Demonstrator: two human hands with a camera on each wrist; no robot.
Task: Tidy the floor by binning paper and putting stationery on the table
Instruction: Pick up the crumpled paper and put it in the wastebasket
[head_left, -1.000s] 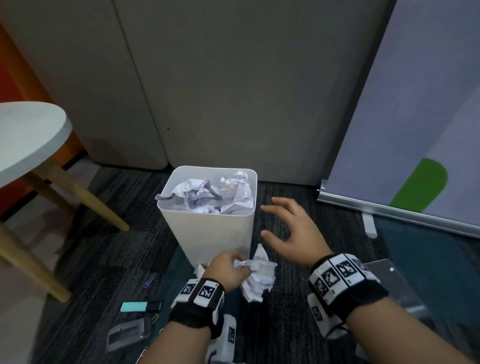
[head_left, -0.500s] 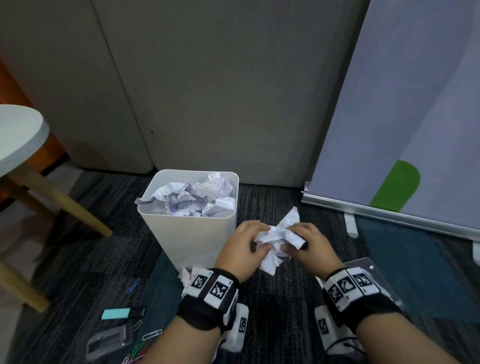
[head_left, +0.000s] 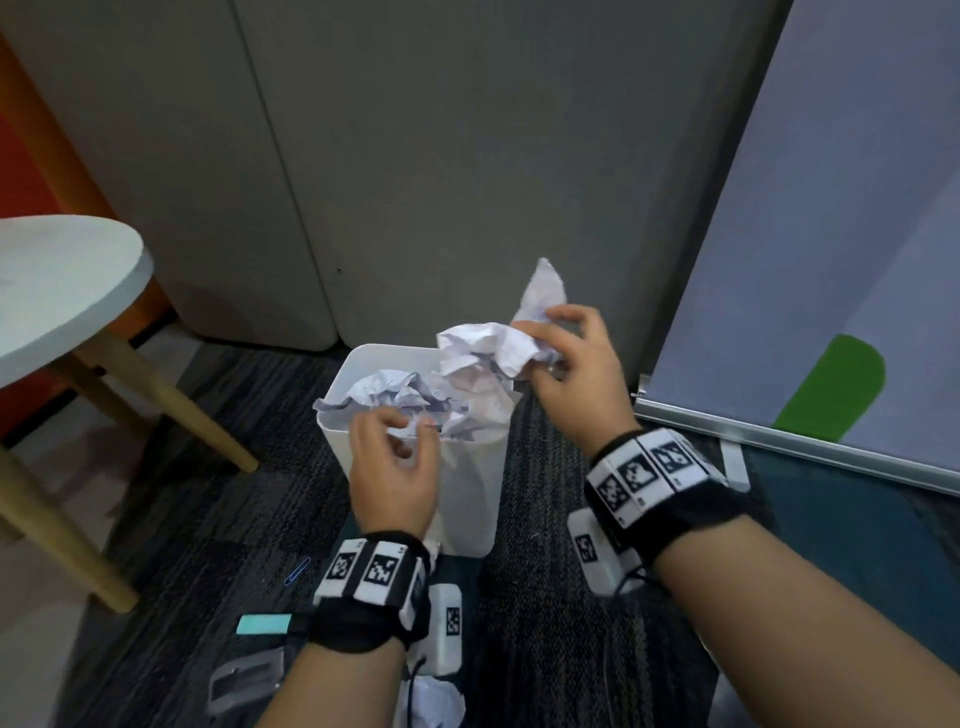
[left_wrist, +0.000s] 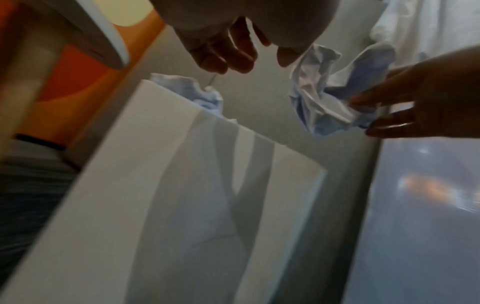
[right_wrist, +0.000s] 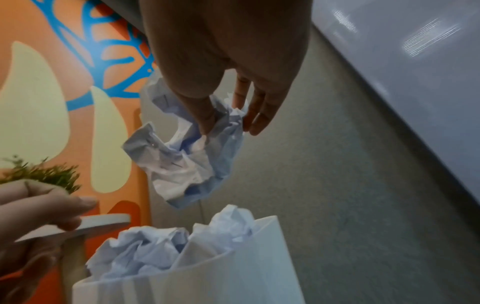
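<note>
Both hands over bin (head_left: 467, 499) on dark carpet (head_left: 218, 519): right grip (head_left: 566, 374) pinches crumpled paper (head_left: 488, 348), left grip (head_left: 395, 467) loose.

Grey panel walls (head_left: 415, 156) are filling the upper middle of the head view, with curved lower corners meeting the floor. At the far left edge an orange wall (head_left: 31, 218) is showing (in the right wrist view it is carrying a blue branching pattern and cream leaf shapes (right_wrist: 109, 131)). Dark striped carpet (head_left: 208, 493) is covering the lower half of the frame. A pale roll-up banner (head_left: 857, 234) with a green shape is standing at the right on a metal base rail. A round white tabletop on wooden legs (head_left: 161, 395) is sitting at the left.
</note>
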